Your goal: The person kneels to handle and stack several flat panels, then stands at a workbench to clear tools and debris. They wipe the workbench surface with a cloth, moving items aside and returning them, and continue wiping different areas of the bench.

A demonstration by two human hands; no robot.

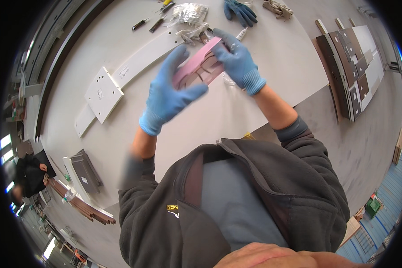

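Both my hands wear blue work gloves and are raised over the grey-white tabletop. Between them is a pink box-like piece (196,64), tilted, with dark curved lines across its near face; I cannot make out exactly what it is. My left hand (165,89) grips its left end, thumb along the near side and fingers behind. At the other end, my right hand (236,60) has its fingers bent over the upper right corner. Just beyond my hands lie a clear plastic bag of small parts (187,14) and a small white tube (241,34).
A long white board (143,62) and a drilled white panel (103,94) lie left. Dark-handled tools (156,25), a spare blue glove (240,12) and pale gloves (278,8) lie at the far side. Brown and white boards (357,67) are stacked right. Another person (31,174) stands far left.
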